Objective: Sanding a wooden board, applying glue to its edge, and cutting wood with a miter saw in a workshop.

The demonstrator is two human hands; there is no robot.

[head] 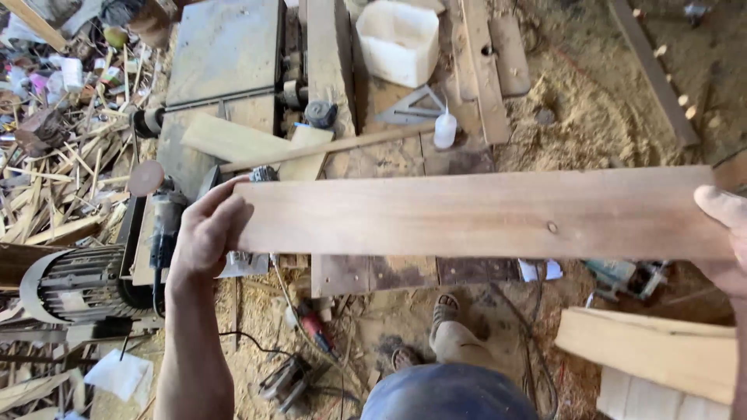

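Note:
I hold a long, flat wooden board (pixel 482 214) level in front of me, stretched across the view above the workbench. My left hand (pixel 206 229) grips its left end with the fingers curled over the top edge. At the right edge of the view my right hand (pixel 724 233) holds the other end, thumb on top. A small knot shows in the board near its middle right.
Below lie a dusty workbench (pixel 389 155) with planks, a metal triangle square (pixel 412 109), a small white bottle (pixel 445 128) and a white tub (pixel 398 39). An electric motor (pixel 74 284) and scrap wood sit left; stacked boards (pixel 646 350) right. Sawdust, power tools and cables cover the floor by my feet.

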